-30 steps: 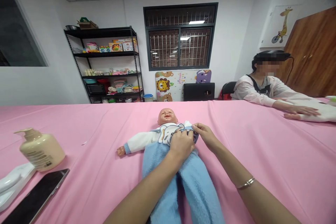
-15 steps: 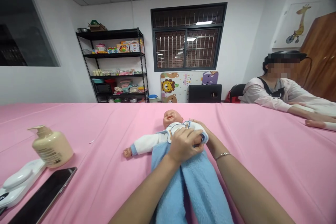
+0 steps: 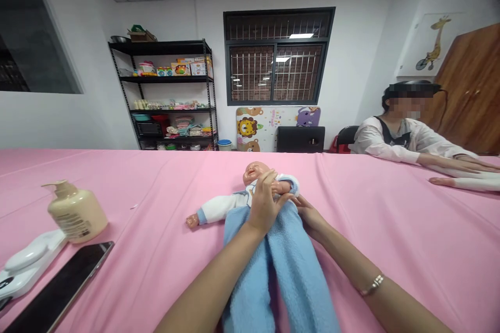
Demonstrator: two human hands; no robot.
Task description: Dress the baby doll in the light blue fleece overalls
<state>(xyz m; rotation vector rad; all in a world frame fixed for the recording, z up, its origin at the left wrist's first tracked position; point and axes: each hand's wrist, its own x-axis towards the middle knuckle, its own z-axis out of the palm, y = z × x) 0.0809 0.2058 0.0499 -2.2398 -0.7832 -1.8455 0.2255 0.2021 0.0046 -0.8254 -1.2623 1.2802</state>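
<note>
A baby doll (image 3: pixel 255 173) lies on its back on the pink tablecloth (image 3: pixel 156 250), in a white top and long fluffy blue trousers (image 3: pixel 285 265). My left hand (image 3: pixel 265 203) rests on the doll's chest, its fingers up around the doll's bent arm (image 3: pixel 287 186). My right hand (image 3: pixel 310 216) lies against the doll's side at the waist of the trousers, its fingertips tucked under the doll. The doll's other arm (image 3: pixel 207 210) stretches out to the left.
At the left stand a beige pump bottle (image 3: pixel 76 212), a white device (image 3: pixel 23 265) and a dark phone (image 3: pixel 58 291). Another person (image 3: pixel 394 132) sits at the far right with arms on the table. A black shelf rack (image 3: pixel 167 93) stands at the back wall.
The doll's near arm has been lifted and bent across its chest under my left hand. My right hand has slid down from the doll's chest to its side.
</note>
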